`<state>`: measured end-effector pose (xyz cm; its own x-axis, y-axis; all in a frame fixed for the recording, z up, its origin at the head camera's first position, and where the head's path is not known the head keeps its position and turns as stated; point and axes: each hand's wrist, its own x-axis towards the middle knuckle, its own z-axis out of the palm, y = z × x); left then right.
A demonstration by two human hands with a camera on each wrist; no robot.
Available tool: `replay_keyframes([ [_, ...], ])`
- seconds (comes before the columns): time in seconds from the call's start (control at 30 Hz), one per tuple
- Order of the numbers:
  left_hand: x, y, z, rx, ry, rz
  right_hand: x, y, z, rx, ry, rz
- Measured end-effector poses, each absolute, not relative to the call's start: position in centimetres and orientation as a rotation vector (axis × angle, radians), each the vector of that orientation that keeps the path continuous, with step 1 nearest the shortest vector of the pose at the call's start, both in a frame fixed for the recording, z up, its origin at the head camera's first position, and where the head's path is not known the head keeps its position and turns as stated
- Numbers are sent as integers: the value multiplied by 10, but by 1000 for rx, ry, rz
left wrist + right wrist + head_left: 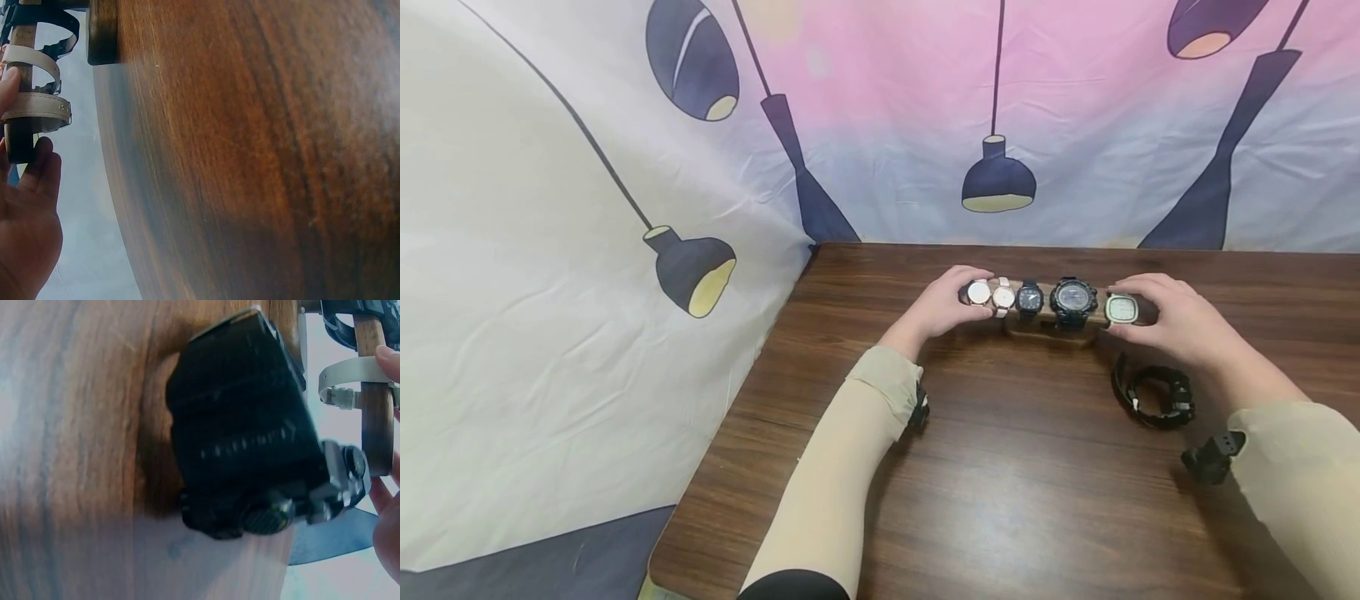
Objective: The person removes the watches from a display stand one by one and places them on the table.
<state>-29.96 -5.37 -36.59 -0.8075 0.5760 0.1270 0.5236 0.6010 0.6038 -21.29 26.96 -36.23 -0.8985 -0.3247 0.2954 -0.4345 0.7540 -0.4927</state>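
From the head view, I see the wooden watch stand (1037, 331) spanning the gap between both hands: the left hand (943, 302) pinches the end with the pale-strapped watches (1003, 297), the right hand (1183, 317) the end with the pale-framed watch (1122, 309). A loose black watch (1165, 398) lies nearer the person on the bench (1022, 483). In the left wrist view, fingers curl about the stand's tip; in the right wrist view, the black watch looms beside the other tip, that hand partly cropped.
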Motion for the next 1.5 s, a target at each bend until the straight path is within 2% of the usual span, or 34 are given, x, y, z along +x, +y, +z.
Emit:
replay_keyframes([
  [1.13,-298,-54,-367,927,2746,985,-205,296,-368,587,-2704,844],
  [1.5,-298,-53,-366,929,2750,994,-198,297,-368,488,-2748,896],
])
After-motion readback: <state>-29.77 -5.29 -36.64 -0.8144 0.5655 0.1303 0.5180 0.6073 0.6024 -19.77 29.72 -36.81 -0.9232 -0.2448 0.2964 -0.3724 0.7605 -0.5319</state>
